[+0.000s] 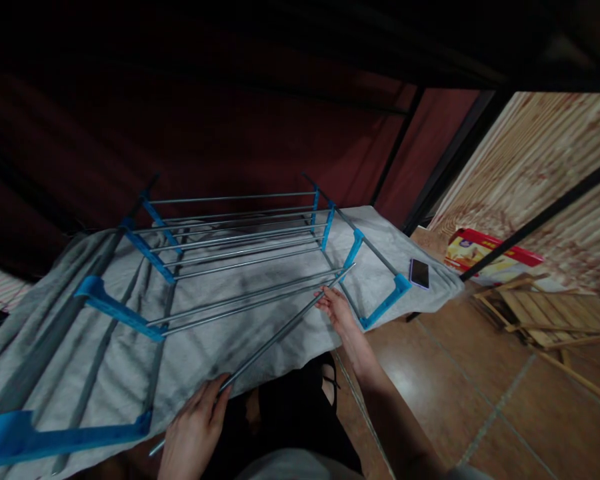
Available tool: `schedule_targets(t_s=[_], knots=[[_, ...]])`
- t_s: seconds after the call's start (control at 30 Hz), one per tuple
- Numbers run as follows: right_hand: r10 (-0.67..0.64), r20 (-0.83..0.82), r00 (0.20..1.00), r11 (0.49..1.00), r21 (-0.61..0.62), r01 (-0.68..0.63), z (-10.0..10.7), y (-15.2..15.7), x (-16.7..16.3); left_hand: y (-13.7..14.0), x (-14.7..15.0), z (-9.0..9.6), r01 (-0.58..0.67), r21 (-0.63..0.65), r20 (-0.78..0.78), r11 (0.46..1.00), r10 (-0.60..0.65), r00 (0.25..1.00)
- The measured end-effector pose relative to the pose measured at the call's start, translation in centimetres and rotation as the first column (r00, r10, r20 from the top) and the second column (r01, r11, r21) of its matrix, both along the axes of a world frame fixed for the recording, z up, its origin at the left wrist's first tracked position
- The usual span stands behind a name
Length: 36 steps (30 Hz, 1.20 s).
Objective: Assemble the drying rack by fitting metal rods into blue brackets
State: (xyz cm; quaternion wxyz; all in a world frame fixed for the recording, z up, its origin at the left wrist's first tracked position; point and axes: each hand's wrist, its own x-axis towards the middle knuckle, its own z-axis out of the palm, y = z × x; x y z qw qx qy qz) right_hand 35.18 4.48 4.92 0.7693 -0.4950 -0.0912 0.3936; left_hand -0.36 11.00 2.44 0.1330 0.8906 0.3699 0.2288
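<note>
A thin grey metal rod (275,338) runs diagonally across the front of the cloth-covered surface. Near its lower end my left hand (196,420) is closed around it, and the tip sticks out past the hand. Close to the upper end, the fingers of my right hand (335,308) pinch the same rod. Beyond it lies a rack frame with blue plastic brackets (117,313) and grey side tubes. Several crossbars (245,267) span between the brackets. The rod's upper tip appears close to a right-hand blue bracket (353,252); I cannot tell whether they touch.
A grey blanket (260,340) covers the surface under the rack. A phone (419,273) lies at its right end. On the tiled floor to the right are a red and yellow box (495,253) and a folded wooden slatted piece (560,313). Dark metal posts (450,160) stand behind.
</note>
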Motion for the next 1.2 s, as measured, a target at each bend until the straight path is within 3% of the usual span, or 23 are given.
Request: schedule_targets(t_s=[0.33,0.63,1.2], knots=[[0.031,0.033,0.999,0.998,0.055,-0.032,2.8,1.1,-0.7,0.4,3.9,3.3,-0.017,0.005,-0.074,1.0,0.017,0.997],[0.049,0.073,0.996,0.99,0.125,-0.058,5.8,2.4,-0.6,1.5,4.1,4.7,-0.033,0.063,-0.008,0.997,0.034,0.999],[0.036,0.005,0.999,0.995,0.096,-0.036,2.7,2.5,-0.4,2.9,4.7,4.4,-0.026,0.144,-0.122,0.989,0.044,0.992]])
